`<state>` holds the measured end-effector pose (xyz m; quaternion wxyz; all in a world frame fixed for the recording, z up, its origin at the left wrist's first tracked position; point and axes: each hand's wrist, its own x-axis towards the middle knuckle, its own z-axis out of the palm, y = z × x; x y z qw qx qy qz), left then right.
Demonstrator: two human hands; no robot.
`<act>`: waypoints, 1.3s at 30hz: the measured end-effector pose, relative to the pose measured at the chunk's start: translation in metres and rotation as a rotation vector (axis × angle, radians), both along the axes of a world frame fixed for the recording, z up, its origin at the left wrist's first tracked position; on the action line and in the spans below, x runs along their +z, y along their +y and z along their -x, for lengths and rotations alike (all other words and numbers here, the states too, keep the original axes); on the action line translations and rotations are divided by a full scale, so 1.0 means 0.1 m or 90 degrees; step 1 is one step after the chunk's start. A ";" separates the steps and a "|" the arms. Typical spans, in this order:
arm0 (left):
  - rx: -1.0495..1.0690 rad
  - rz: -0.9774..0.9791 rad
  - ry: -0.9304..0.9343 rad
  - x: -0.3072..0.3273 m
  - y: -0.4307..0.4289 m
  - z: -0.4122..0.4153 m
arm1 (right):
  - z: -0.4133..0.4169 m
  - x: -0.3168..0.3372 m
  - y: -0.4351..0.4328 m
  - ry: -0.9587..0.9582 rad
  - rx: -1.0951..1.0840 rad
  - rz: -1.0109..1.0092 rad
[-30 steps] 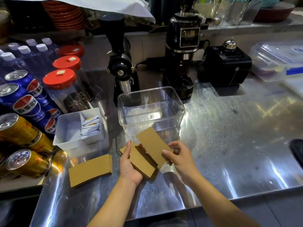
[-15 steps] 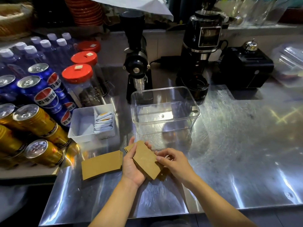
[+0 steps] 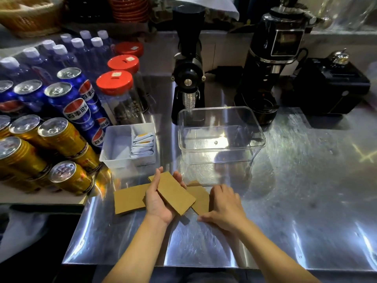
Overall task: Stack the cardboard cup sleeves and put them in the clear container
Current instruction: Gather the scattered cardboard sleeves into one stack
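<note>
Head view, nearest first: both forearms come in over the near edge of the steel worktop [image 3: 306,201]. The left hand [image 3: 159,201] lies palm up, its fingers curled along the edges of a held cup sleeve [image 3: 175,194], which sits flat and angled across the palm. The right hand [image 3: 224,207] is palm down, fingers spread and loose, resting over a second sleeve [image 3: 201,198] that lies flat on the worktop; whether it grips that sleeve cannot be told. Half a second ago the right hand was pinching the end of the sleeve in the left palm; it has since let go and moved down and to the right. A third sleeve [image 3: 129,198] lies flat just left of the left hand, partly under it, in the same spot as before. Beyond the hands the clear container [image 3: 221,117] stands upright and open, with nothing inside. To its left sits a white tray [image 3: 114,148] of sachets, close against it. Cans [image 3: 61,137] and red-lidded jars [image 3: 114,82] crowd the left edge. Two black grinders [image 3: 188,74] stand behind the container toward the far edge. Open steel stretches toward the right edge and along the near edge.
</note>
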<state>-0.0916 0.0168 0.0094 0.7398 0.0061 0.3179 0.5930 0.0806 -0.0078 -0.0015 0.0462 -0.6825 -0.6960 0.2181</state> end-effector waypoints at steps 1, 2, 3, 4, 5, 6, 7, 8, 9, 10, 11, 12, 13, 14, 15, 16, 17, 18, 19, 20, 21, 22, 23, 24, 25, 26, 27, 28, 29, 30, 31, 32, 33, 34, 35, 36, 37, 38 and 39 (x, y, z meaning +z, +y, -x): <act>-0.002 0.004 -0.004 0.01 0.00 0.00 | 0.00 0.01 0.02 0.007 -0.014 0.012; -0.003 0.009 -0.008 0.01 0.00 0.01 | 0.00 0.02 0.04 0.014 -0.022 0.021; -0.003 0.012 -0.011 0.01 0.00 0.01 | -0.01 0.04 0.05 0.024 -0.024 0.026; -0.003 0.014 -0.015 0.01 0.01 0.01 | -0.02 0.05 0.06 0.042 -0.027 0.029; -0.002 0.015 -0.020 0.02 0.01 0.01 | -0.03 0.06 0.06 0.074 -0.035 0.033; -0.001 0.016 -0.023 0.01 0.01 0.01 | -0.04 0.07 0.05 0.117 -0.052 0.041; 0.001 0.016 -0.024 0.01 0.01 0.01 | -0.06 0.08 0.05 0.164 -0.080 0.047; 0.003 0.016 -0.023 0.00 0.00 0.01 | -0.08 0.08 0.05 0.210 -0.114 0.044; 0.002 0.015 -0.023 0.00 0.00 0.01 | -0.11 0.09 0.06 0.257 -0.154 0.031; 0.000 0.015 -0.026 0.00 0.00 0.00 | -0.14 0.10 0.06 0.309 -0.194 0.011; -0.004 0.017 -0.029 0.00 -0.01 -0.01 | -0.17 0.12 0.07 0.368 -0.232 -0.010; -0.008 0.019 -0.031 0.01 -0.01 -0.02 | -0.19 0.16 0.08 0.437 -0.265 -0.027; -0.011 0.021 -0.033 0.02 -0.01 -0.03 | -0.20 0.20 0.09 0.513 -0.290 -0.040; -0.015 0.023 -0.034 0.03 -0.01 -0.05 | -0.20 0.24 0.09 0.585 -0.309 -0.049; -0.020 0.024 -0.033 0.03 -0.02 -0.08 | -0.19 0.28 0.10 0.643 -0.320 -0.056; -0.026 0.022 -0.031 0.03 -0.02 -0.11 | -0.18 0.31 0.10 0.683 -0.325 -0.061; -0.035 0.017 -0.026 0.03 -0.02 -0.14 | -0.16 0.33 0.10 0.705 -0.324 -0.063; -0.044 0.012 -0.018 0.02 -0.02 -0.17 | -0.12 0.34 0.10 0.714 -0.318 -0.062; -0.053 0.006 -0.011 0.01 -0.03 -0.20 | -0.08 0.35 0.09 0.719 -0.310 -0.057; -0.063 -0.002 -0.010 0.01 -0.03 -0.23 | -0.03 0.34 0.08 0.724 -0.302 -0.049; -0.075 -0.010 -0.015 0.01 -0.03 -0.26 | 0.02 0.33 0.07 0.725 -0.295 -0.044; -0.091 -0.012 -0.023 0.01 -0.04 -0.28 | 0.07 0.33 0.06 0.719 -0.286 -0.045; -0.109 -0.009 -0.027 0.02 -0.04 -0.30 | 0.11 0.32 0.05 0.704 -0.273 -0.050; -0.131 -0.002 -0.021 0.02 -0.05 -0.31 | 0.14 0.31 0.05 0.688 -0.259 -0.055; -0.156 0.007 -0.010 0.01 -0.05 -0.31 | 0.16 0.30 0.04 0.675 -0.246 -0.058; -0.178 0.018 -0.001 0.00 -0.05 -0.32 | 0.18 0.30 0.03 0.666 -0.234 -0.057; -0.191 0.025 0.003 0.00 -0.05 -0.31 | 0.19 0.29 0.03 0.658 -0.225 -0.053; -0.191 0.025 0.003 0.00 -0.05 -0.31 | 0.19 0.29 0.02 0.653 -0.218 -0.047; -0.180 0.019 -0.003 0.01 -0.05 -0.31 | 0.19 0.28 0.02 0.651 -0.212 -0.041; -0.157 0.010 -0.015 0.01 -0.04 -0.31 | 0.18 0.28 0.01 0.648 -0.207 -0.034; -0.131 -0.003 -0.032 0.00 -0.03 -0.30 | 0.17 0.27 0.01 0.639 -0.200 -0.030; -0.116 -0.009 -0.045 0.00 -0.02 -0.30 | 0.16 0.27 0.01 0.620 -0.190 -0.027; -0.126 -0.010 -0.046 0.01 -0.02 -0.29 | 0.15 0.27 0.01 0.595 -0.177 -0.027; -0.162 -0.014 -0.018 0.03 -0.02 -0.28 | 0.14 0.28 0.02 0.565 -0.164 -0.036; -0.207 -0.024 0.050 0.06 -0.03 -0.28 | 0.11 0.30 0.03 0.534 -0.153 -0.058; -0.249 -0.041 0.153 0.08 -0.03 -0.27 | 0.07 0.33 0.05 0.509 -0.136 -0.087; -0.280 -0.059 0.266 0.10 -0.03 -0.25 | 0.02 0.37 0.08 0.493 -0.109 -0.109; -0.312 -0.075 0.360 0.10 -0.03 -0.25 | -0.04 0.42 0.12 0.488 -0.069 -0.112; -0.350 -0.090 0.429 0.12 -0.03 -0.24 | -0.11 0.47 0.15 0.491 -0.020 -0.090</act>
